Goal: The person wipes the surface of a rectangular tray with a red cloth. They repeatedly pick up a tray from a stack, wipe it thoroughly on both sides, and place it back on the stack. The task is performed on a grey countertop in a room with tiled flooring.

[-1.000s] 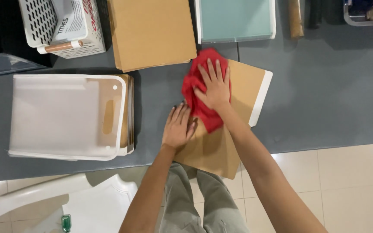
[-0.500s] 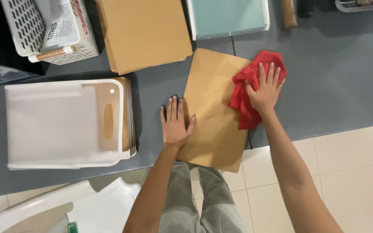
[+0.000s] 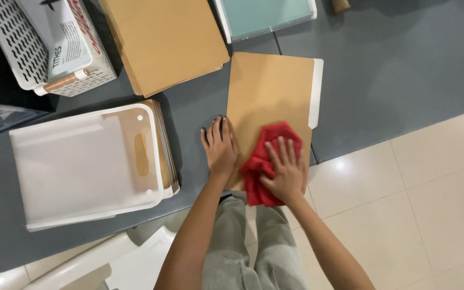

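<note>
My left hand lies flat and open on the near left edge of the brown folder, whose long axis runs away across the table. My right hand presses the red cloth onto its near end, fingers spread.

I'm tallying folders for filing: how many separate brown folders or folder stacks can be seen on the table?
3: one folder under both hands and the red cloth, one stack at top centre, one stack beneath the white tray. More may lie hidden.
</note>
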